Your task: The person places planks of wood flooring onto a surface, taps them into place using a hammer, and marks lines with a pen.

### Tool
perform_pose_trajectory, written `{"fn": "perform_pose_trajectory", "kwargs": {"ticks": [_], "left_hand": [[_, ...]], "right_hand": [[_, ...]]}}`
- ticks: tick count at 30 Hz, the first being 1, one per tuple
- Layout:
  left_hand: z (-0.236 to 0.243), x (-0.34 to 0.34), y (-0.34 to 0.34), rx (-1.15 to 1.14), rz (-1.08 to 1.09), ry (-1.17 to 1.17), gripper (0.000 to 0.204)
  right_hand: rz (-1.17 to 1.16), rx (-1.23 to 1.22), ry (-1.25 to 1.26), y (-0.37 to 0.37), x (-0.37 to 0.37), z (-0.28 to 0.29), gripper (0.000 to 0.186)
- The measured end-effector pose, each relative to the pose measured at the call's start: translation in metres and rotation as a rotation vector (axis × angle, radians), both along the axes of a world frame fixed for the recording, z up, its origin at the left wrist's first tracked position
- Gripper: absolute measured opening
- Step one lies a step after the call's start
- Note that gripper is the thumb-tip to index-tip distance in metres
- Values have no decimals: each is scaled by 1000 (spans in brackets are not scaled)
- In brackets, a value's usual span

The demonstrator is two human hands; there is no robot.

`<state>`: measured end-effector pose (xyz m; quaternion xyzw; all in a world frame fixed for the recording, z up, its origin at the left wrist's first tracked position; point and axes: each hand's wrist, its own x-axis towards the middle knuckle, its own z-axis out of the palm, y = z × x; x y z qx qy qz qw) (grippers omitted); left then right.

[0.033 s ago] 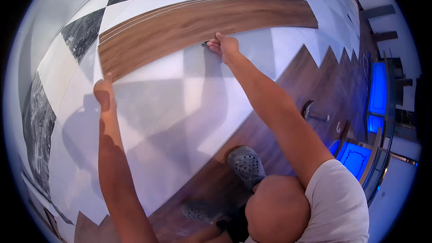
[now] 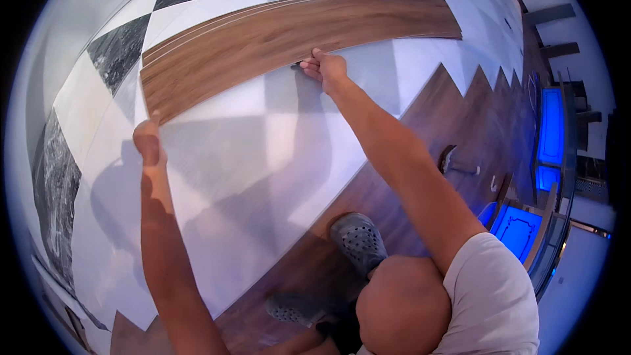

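The left hand (image 2: 148,139) is closed on the near left corner of the long wooden plank (image 2: 289,39) (it lies on a pale tiled floor (image 2: 250,158)). The right hand (image 2: 327,68) pinches a small dark tool (image 2: 297,65) at the plank's near edge, fingers curled tight

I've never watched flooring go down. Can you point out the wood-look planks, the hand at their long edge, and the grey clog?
Wood-look planks (image 2: 263,39): head view, middle of the top board's face.
Right hand (image 2: 327,67): head view, back of the hand.
Grey clog (image 2: 358,242): head view, perforated upper.
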<state>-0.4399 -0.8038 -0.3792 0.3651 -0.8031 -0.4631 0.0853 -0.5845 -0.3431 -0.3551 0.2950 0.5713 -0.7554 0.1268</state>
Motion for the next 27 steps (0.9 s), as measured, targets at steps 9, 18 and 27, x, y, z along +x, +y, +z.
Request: {"fn": "perform_pose_trajectory", "kwargs": {"ticks": [9, 18, 27], "left_hand": [[67, 207, 46, 724, 147, -86, 30], [143, 466, 74, 728, 636, 314, 38], [208, 556, 138, 621, 803, 612, 24]], "right_hand": [[275, -52, -86, 55, 124, 20, 24], [1043, 589, 38, 71, 196, 96, 45], [1866, 753, 646, -26, 74, 87, 64]]}}
